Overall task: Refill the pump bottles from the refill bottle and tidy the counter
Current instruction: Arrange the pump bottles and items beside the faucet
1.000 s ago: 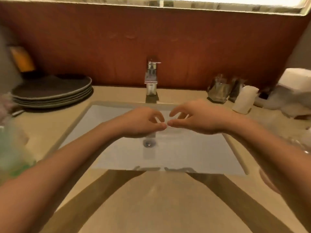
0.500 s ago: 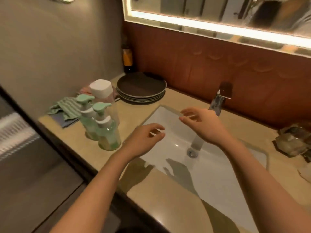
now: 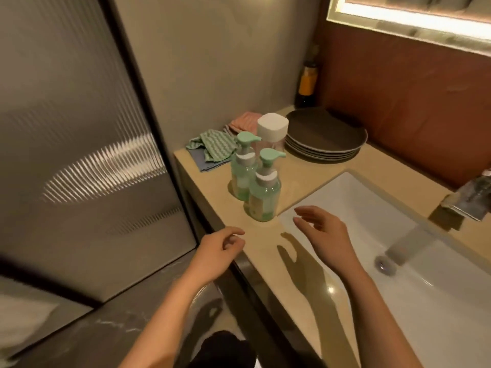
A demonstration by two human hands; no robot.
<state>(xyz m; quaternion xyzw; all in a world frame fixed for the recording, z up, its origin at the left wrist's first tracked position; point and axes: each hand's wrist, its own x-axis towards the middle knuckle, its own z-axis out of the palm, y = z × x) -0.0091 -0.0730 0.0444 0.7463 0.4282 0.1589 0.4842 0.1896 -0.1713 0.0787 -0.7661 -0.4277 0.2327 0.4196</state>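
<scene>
Two green pump bottles stand upright on the beige counter (image 3: pixel 287 251) left of the sink: the near pump bottle (image 3: pixel 264 191) and the far pump bottle (image 3: pixel 243 171) just behind it. A clear refill bottle with a white cap (image 3: pixel 272 130) stands behind them. My left hand (image 3: pixel 220 251) hovers at the counter's front edge, fingers loosely curled, holding nothing. My right hand (image 3: pixel 325 235) floats over the sink's left rim, fingers relaxed and spread, empty, a short way in front of the near pump bottle.
Folded cloths, green (image 3: pixel 212 148) and pink (image 3: pixel 244 120), lie at the counter's left end. A stack of dark plates (image 3: pixel 326 135) sits behind the bottles, with a dark bottle (image 3: pixel 308 81) in the corner. The white sink (image 3: pixel 398 235) and faucet (image 3: pixel 470 197) lie to the right. A ribbed glass panel (image 3: pixel 79 155) stands left.
The view has swung left from the sink to the bottles. Both hands have moved apart and left, from over the basin to the counter edge near the pump bottles.
</scene>
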